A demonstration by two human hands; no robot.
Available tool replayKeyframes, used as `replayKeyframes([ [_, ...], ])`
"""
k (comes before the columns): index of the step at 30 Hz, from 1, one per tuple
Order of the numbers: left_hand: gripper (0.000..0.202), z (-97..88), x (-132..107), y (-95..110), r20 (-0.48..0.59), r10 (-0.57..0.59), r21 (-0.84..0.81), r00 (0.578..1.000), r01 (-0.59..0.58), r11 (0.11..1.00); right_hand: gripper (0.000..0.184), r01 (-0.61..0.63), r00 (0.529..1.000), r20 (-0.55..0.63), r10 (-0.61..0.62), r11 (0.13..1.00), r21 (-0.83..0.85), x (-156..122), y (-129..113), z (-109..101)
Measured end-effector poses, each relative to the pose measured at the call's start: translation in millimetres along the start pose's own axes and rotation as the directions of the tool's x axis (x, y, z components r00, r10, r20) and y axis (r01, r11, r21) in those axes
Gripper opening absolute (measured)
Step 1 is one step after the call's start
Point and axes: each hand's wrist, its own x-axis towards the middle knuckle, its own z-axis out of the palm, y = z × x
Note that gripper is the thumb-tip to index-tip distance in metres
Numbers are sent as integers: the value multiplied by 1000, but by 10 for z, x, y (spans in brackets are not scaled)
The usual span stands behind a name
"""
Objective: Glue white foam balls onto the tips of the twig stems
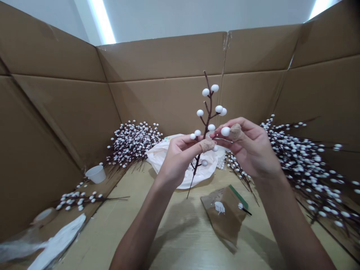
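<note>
Stem [209, 118] is standing near-upright, left hand [180, 155] pinching it low, right hand [254, 150] pinching berry [225, 131] just right.

The bare left hand [177, 159] hides part of a dark-brown, white-berried twig [208, 120]; at right, white-berried brown stems [306, 165] run out of frame; near left, crumpled clear plastic [21, 242] does too!

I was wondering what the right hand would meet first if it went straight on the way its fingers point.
Most likely the berry branch held in the left hand: the right hand's fingers point leftward at it, though depth is unclear from one view.
</note>
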Motion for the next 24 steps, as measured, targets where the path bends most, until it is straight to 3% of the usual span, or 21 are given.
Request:
replayKeyframes([
  [24,10,-9,11,-35,30,22,101,999,-25,995,17,52,996,-74,-58,995,-86,-16,38,47],
])
